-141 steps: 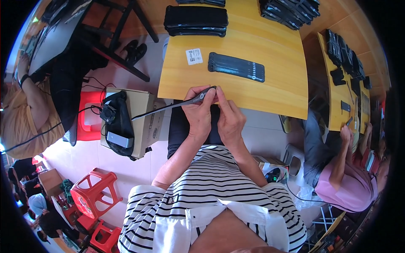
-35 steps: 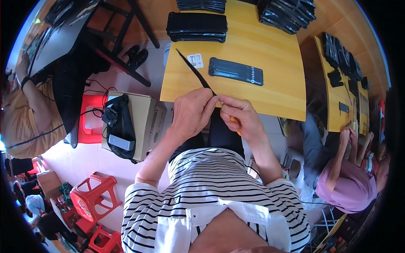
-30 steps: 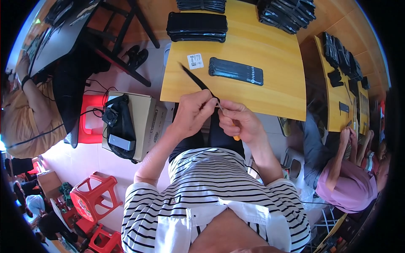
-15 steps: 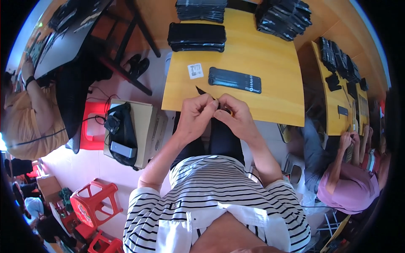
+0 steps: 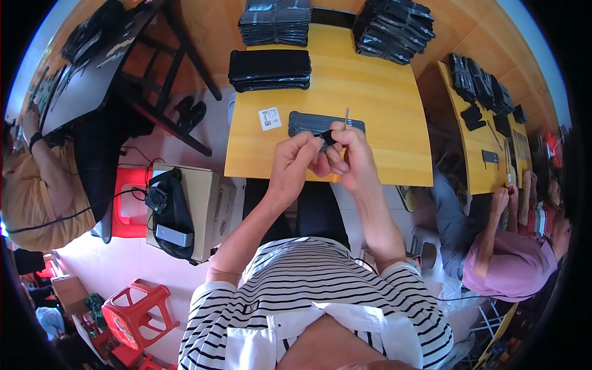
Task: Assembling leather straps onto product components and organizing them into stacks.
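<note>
My left hand (image 5: 291, 161) is closed, its thumb and fingers pinching a small black piece (image 5: 328, 138) that spans the gap to the other hand. A thin metal rod (image 5: 346, 117) pokes up from my right hand (image 5: 356, 154), which is closed round it with the fingers bent against the black piece. What kind of tool the rod belongs to is hidden in the fist. Just beyond both hands, a flat dark rectangular panel (image 5: 308, 123) lies on the yellow table (image 5: 394, 142), partly covered by them. Left of the panel is a white card with a printed square code (image 5: 269, 119).
Stacks of black panels stand at the table's far side: one low stack (image 5: 269, 69), a tied bundle (image 5: 274, 24) and another bundle (image 5: 394, 31). A cardboard box (image 5: 206, 216) with a black bag (image 5: 176, 216) is at left. Co-workers sit at both sides.
My hands have moved forward over the panel's near edge. The right hand has turned, so the metal rod now points up. The whole view has shifted slightly.
</note>
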Available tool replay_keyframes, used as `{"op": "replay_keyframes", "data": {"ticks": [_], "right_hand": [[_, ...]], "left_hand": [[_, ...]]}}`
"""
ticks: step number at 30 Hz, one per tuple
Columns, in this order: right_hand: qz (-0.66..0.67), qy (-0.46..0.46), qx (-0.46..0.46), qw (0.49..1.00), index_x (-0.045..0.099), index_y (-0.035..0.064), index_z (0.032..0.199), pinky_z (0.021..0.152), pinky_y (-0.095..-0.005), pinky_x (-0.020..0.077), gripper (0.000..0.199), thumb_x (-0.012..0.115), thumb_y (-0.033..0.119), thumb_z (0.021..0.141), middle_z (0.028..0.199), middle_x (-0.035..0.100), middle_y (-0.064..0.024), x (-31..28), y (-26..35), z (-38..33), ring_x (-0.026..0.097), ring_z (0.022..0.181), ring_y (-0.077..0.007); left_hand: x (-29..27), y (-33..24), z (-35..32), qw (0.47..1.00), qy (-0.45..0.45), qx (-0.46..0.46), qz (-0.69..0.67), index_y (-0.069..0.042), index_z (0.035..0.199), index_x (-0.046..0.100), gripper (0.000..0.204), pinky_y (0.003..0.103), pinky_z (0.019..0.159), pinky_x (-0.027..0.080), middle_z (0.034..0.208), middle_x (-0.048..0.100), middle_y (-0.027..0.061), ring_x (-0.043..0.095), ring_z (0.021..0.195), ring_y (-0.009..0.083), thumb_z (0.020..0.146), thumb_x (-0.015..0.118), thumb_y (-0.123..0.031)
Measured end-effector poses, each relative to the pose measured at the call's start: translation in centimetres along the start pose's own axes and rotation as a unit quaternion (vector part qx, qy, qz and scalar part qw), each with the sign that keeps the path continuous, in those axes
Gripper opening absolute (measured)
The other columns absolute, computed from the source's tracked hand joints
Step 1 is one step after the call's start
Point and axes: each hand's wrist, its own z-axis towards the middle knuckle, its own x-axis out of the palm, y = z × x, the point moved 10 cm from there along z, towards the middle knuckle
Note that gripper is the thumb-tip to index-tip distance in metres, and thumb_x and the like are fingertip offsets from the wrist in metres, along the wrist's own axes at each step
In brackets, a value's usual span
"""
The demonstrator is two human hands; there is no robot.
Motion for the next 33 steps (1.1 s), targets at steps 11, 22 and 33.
{"op": "replay_keyframes", "data": {"ticks": [11, 22, 33], "right_hand": [[-0.179, -0.007, -0.026, 0.983, 0.046, 0.0077, 0.064, 0.037, -0.0201, 0.0206, 0.022, 0.05, 0.015, 0.085, 0.05, 0.04, 0.0025, 0.1, 1.5, -0.5, 0.031, 0.039, -0.0046], [0.22, -0.079, -0.036, 0.972, 0.038, 0.0145, 0.058, 0.034, -0.0224, 0.0194, 0.029, 0.056, 0.016, 0.08, 0.048, 0.033, 0.0041, -9.7, 8.2, 7.6, 0.025, 0.034, -0.0075], [0.126, -0.189, -0.218, 0.949, 0.032, 0.014, 0.054, 0.039, -0.0225, 0.0261, 0.029, 0.051, 0.015, 0.076, 0.048, 0.032, 0.0028, -14.9, 25.6, 13.6, 0.027, 0.037, -0.0088]], "left_hand": [[0.6, 0.1, 0.4, 0.994, 0.026, 0.002, 0.104, 0.0, 0.064, 0.049, 0.039, 0.022, 0.047, 0.038, 0.052, 0.048, 0.0018, 0.049, 0.049, 0.0075, 0.096, 0.046, -0.024], [-0.1, -0.6, -1.6, 0.988, -0.036, 0.091, 0.118, -0.002, 0.063, 0.044, 0.037, 0.024, 0.044, 0.032, 0.05, 0.043, 0.0019, 0.04, 0.045, 0.0085, 0.097, 0.042, -0.018], [-3.7, 0.5, -4.9, 0.99, -0.095, 0.097, 0.05, -0.004, 0.062, 0.041, 0.038, 0.024, 0.045, 0.032, 0.053, 0.044, 0.0031, 0.042, 0.046, 0.0089, 0.097, 0.041, -0.02]]}}
